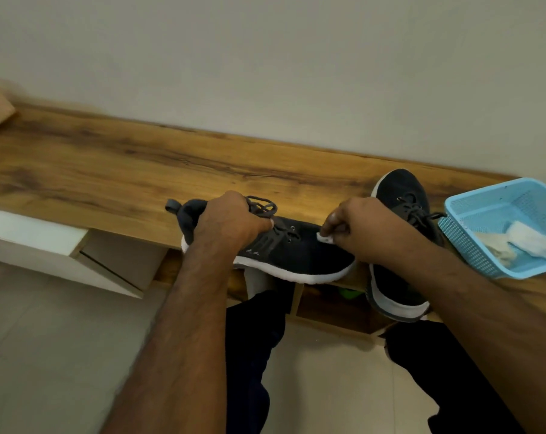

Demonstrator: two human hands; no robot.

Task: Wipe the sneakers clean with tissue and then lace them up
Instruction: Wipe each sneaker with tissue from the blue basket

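**Wiping the upper of the near sneaker while the collar is held steady**

The left hand grips the near sneaker around its collar and tongue, fingers curled over the loose laces. The right hand pinches a small wad of tissue against the dark upper just ahead of the eyelets. This sneaker overhangs the front edge of the wooden shelf, its white sole facing the person. The second sneaker lies toward the shelf's right end, its heel also past the front edge, just beside the blue basket, which holds used tissue. To wipe well, the holding hand should probably brace against each stroke, and strokes might run from the eyelets toward the toe so dirt leaves the fabric. The white sole rim likely needs firmer pressure. Because the shoe overhangs, a loosened hold risks dropping it. Lacing appears not yet begun
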